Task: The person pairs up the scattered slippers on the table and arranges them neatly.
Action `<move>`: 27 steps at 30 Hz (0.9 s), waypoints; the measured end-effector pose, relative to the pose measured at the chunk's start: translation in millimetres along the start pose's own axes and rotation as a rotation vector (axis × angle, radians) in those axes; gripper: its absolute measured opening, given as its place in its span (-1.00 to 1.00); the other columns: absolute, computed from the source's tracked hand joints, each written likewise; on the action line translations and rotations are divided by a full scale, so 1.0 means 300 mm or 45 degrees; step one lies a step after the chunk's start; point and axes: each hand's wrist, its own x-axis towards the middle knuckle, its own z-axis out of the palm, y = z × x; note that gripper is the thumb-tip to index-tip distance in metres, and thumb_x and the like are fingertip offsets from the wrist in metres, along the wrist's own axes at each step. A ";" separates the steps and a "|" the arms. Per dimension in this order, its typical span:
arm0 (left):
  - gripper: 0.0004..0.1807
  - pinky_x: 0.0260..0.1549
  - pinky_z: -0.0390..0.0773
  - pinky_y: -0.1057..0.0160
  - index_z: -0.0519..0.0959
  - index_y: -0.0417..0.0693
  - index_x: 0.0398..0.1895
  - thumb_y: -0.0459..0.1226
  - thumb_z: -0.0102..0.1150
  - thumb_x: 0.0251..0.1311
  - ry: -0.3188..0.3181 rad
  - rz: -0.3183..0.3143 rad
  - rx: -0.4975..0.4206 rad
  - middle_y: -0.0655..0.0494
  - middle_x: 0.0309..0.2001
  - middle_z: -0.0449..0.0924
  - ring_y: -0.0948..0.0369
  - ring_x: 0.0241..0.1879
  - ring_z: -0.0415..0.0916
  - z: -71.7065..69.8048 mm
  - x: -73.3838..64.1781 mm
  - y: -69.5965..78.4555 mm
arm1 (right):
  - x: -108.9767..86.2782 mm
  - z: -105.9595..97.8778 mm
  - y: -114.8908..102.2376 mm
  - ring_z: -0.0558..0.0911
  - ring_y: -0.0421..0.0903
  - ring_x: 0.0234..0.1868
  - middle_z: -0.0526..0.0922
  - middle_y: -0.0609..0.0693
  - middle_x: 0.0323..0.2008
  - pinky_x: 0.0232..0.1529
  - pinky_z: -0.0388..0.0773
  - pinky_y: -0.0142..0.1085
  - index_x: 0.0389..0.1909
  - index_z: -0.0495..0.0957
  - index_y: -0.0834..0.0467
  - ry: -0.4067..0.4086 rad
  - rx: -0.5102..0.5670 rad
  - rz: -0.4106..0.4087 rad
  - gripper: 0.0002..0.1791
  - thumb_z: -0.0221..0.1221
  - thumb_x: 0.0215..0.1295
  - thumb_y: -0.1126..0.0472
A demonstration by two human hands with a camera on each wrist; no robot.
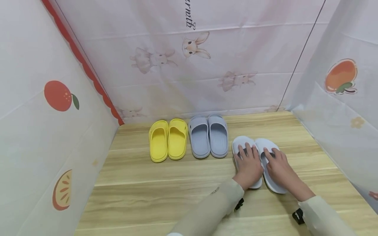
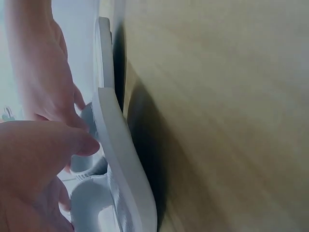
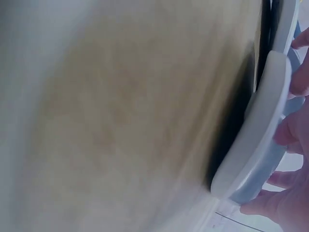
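Note:
A pair of pale grey-white slippers lies side by side at the right in the head view. My left hand (image 1: 249, 165) grips the left pale slipper (image 1: 242, 141), its fingers over the strap. Beside it, my right hand (image 1: 279, 167) holds the right pale slipper (image 1: 267, 143) in the same way. Dark shadow shows under the sole edges in both wrist views, where the left hand's thumb (image 2: 72, 140) and the right hand's fingers (image 3: 285, 128) meet the slippers. Palms and straps are partly hidden.
Yellow slippers (image 1: 177, 144) and blue-grey slippers (image 1: 218, 141) stand in pairs along the back of the wood-grain floor (image 1: 165, 196). Cloth-covered walls with rabbit and fruit prints rise at the back (image 1: 165, 23), left (image 1: 23, 131) and right (image 1: 348, 137).

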 end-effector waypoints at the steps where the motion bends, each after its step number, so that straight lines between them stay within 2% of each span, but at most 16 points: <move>1: -0.15 0.24 0.40 -0.23 0.10 -0.01 0.59 0.20 -0.02 0.37 -0.008 -0.008 -0.009 -0.12 0.56 0.08 -0.21 0.49 0.11 0.000 0.007 -0.001 | 0.009 -0.001 0.001 0.25 0.59 0.20 0.21 0.62 0.23 0.19 0.24 0.39 0.38 0.28 0.46 -0.017 0.005 0.013 -0.37 0.10 0.28 0.41; 8: -0.15 0.28 0.36 -0.22 0.07 0.02 0.61 0.19 -0.03 0.38 -0.025 -0.031 -0.055 -0.09 0.57 0.06 -0.18 0.51 0.08 -0.009 0.052 -0.013 | 0.061 0.010 0.018 0.20 0.60 0.26 0.17 0.63 0.28 0.24 0.17 0.40 0.42 0.23 0.44 -0.075 0.028 0.070 -0.40 0.01 0.40 0.32; 16: -0.09 0.31 0.30 -0.23 0.02 0.02 0.62 0.24 -0.02 0.36 -0.047 -0.030 -0.095 -0.08 0.59 0.01 -0.17 0.53 0.03 0.001 0.121 -0.032 | 0.121 0.017 0.027 0.22 0.56 0.22 0.18 0.62 0.25 0.25 0.18 0.37 0.44 0.20 0.45 -0.082 -0.024 0.098 -0.37 0.02 0.41 0.28; 22: -0.05 0.34 0.27 -0.22 -0.03 0.04 0.64 0.25 0.00 0.34 -0.125 -0.023 -0.120 -0.06 0.61 -0.04 -0.16 0.55 -0.03 -0.005 0.133 -0.042 | 0.130 0.033 0.036 0.21 0.56 0.25 0.15 0.61 0.28 0.28 0.15 0.36 0.47 0.16 0.42 -0.128 -0.040 0.140 -0.35 -0.01 0.43 0.26; 27: -0.06 0.37 0.23 -0.22 -0.06 0.07 0.64 0.27 -0.04 0.36 -0.144 -0.033 -0.143 -0.03 0.62 -0.08 -0.14 0.57 -0.08 -0.007 0.140 -0.043 | 0.136 0.031 0.032 0.18 0.56 0.27 0.12 0.60 0.32 0.28 0.16 0.37 0.48 0.15 0.41 -0.134 -0.010 0.182 -0.36 -0.05 0.46 0.23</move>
